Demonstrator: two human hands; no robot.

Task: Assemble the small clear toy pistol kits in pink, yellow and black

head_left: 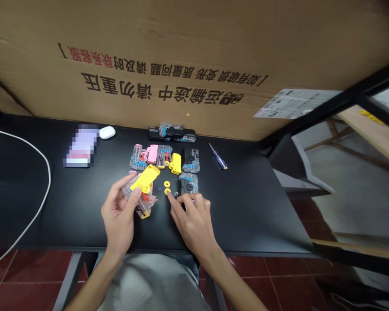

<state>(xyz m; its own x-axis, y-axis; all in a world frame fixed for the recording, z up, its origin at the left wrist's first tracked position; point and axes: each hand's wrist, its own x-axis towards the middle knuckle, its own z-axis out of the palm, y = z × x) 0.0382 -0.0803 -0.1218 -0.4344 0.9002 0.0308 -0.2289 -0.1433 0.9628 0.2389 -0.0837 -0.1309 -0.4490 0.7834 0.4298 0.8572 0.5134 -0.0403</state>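
Grey shorts (145, 280) were closest to the head camera, with a black desk (246, 216) just beyond them. A yellow plastic part (145, 179) was gripped in the left hand (118, 211), its fingers curled closely around it. The right hand (192, 220) was reached forward, with its fingertips (169, 195) brought down at one of the two yellow rings (167, 187), though a proper pinch couldn't be made out. Taking those rings as the reference, a grey washer (176, 194) was placed just to the right, and another yellow part (175, 163) and one pink part (152, 153) lay behind. Six clear plastic packs (190, 160) were counted around the rings, though more could've been hidden under the left hand. One screwdriver (218, 156) was lying farther back and to the right.
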